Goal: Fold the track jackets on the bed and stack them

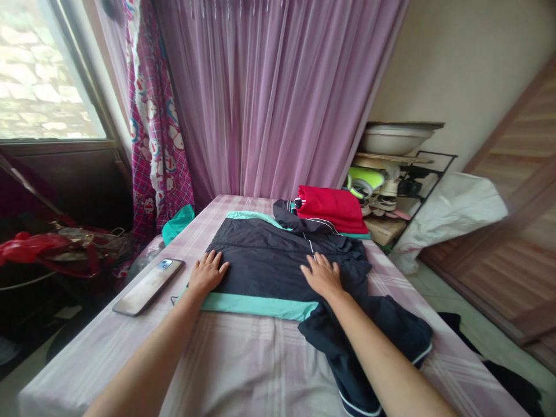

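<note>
A dark jacket (260, 263) with mint-green side panels lies spread on the table, its zip line running across the middle. One dark sleeve (391, 324) with white piping trails toward the near right; the other is bunched at the far side. My left hand (207, 271) rests flat on the jacket's hem end, fingers spread. On the chest part, near the collar end, lies my right hand (321, 274), palm down with its fingers apart. Neither hand grips the cloth.
A phone (150, 286) lies left of the jacket on the checked tablecloth (243, 353). Folded red clothing (332, 209) is stacked at the far right corner. Beyond stand a rack with shoes and a basin (395, 139), and a white sack (456, 214). Purple curtains (269, 98) hang behind the table.
</note>
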